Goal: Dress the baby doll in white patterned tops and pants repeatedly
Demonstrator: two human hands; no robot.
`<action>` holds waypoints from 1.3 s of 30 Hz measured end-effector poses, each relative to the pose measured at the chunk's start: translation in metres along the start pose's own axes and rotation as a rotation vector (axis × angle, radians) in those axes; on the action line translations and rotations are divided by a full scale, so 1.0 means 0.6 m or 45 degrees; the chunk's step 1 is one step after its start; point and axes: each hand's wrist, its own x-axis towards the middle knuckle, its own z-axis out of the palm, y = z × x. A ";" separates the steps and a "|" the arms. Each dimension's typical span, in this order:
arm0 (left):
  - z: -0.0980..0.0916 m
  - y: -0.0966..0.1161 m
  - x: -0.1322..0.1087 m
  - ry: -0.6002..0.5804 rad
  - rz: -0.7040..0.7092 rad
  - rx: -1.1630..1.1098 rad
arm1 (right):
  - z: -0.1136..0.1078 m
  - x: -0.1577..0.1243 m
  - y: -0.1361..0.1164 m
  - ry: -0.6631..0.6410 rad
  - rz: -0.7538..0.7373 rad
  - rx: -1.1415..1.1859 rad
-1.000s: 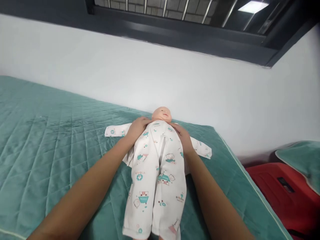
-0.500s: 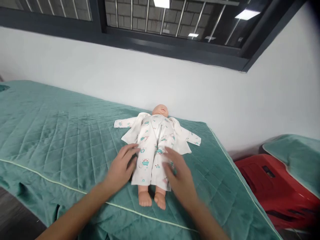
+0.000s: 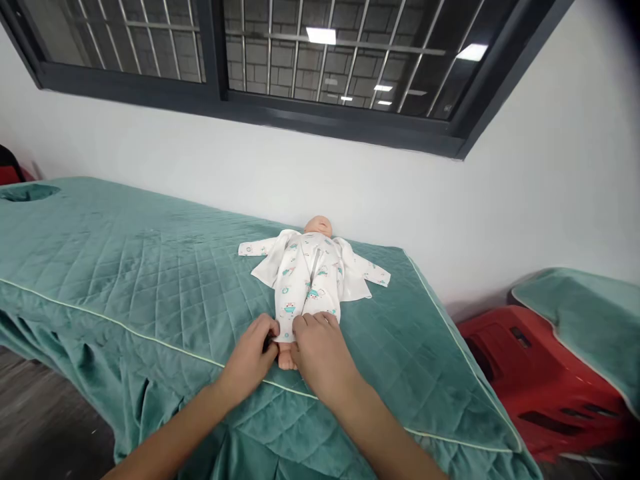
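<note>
A baby doll (image 3: pixel 319 225) lies on its back with its head toward the wall, arms stretched out in printed sleeves. White printed baby pants (image 3: pixel 320 290) cover its legs and front, over a white open top (image 3: pixel 356 279). My left hand (image 3: pixel 253 357) has its fingers closed at the outer edge of the cuff on the left-side pant leg. My right hand (image 3: pixel 325 360) is curled at that same cuff's inner edge, lying across the other leg's end. One bare foot (image 3: pixel 287 358) shows between my hands; the other is hidden behind my right hand.
The doll rests on a green quilted bed cover (image 3: pixel 150 267) with a pale piped edge and a hole at the far left. Behind stands a white wall (image 3: pixel 200 160) under a barred window (image 3: pixel 325 60). On the right is a red plastic seat (image 3: pixel 535 373) with green cloth (image 3: pixel 585 327) over it.
Both hands have come down toward the doll's feet and closed at the left-side cuff. My right hand has moved left over the other leg's end. The view has shifted, showing more window.
</note>
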 end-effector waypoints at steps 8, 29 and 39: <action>-0.026 0.027 -0.033 0.087 -0.022 -0.250 | -0.003 -0.035 -0.001 0.125 -0.114 0.232; 0.021 0.112 0.043 -0.426 0.204 0.888 | 0.071 -0.083 0.075 0.250 0.315 0.285; 0.028 0.106 0.019 -0.104 0.130 0.444 | 0.014 -0.104 0.088 0.241 0.166 0.758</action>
